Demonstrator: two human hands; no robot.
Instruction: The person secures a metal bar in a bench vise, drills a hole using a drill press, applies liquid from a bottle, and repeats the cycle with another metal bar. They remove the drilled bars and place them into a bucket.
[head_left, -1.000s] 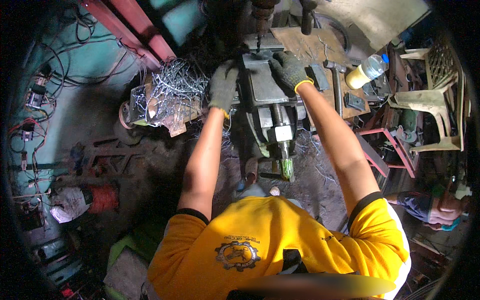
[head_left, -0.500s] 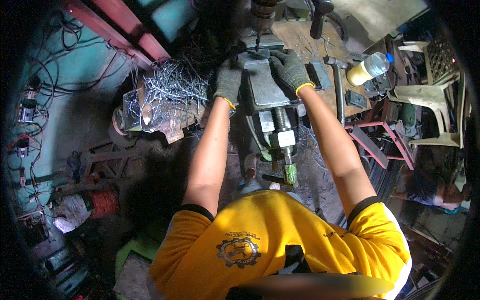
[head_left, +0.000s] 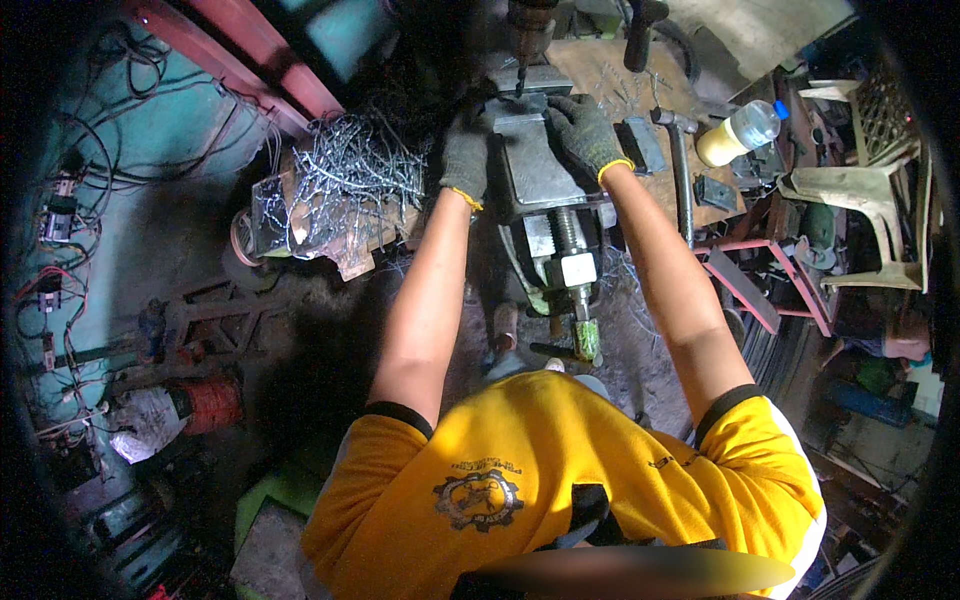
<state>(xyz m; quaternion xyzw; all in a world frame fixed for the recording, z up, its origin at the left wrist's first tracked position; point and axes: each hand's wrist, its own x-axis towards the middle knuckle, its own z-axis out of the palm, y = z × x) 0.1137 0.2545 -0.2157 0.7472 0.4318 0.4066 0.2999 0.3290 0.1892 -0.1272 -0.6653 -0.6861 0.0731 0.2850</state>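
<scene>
Both my hands wear dark knit gloves with yellow cuffs. My left hand (head_left: 465, 150) rests on the left side of a grey steel machine vise (head_left: 540, 170) under a drill bit (head_left: 521, 72). On the vise's right top edge lies my right hand (head_left: 585, 130), fingers curled over the jaw. The vise's screw (head_left: 570, 235) and green-tipped handle (head_left: 585, 335) point toward me. What lies between the jaws is hidden by the gloves.
A heap of bent metal wire pieces (head_left: 345, 185) sits on a tray to the left. A hammer (head_left: 680, 165), small metal blocks and a plastic bottle (head_left: 740, 130) lie on the bench at right. A plastic chair (head_left: 860, 190) stands far right; cables hang on the left wall.
The view has shifted; the vise and both hands sit higher in frame. Both hands stay on the vise, the right one moving onto its right top edge.
</scene>
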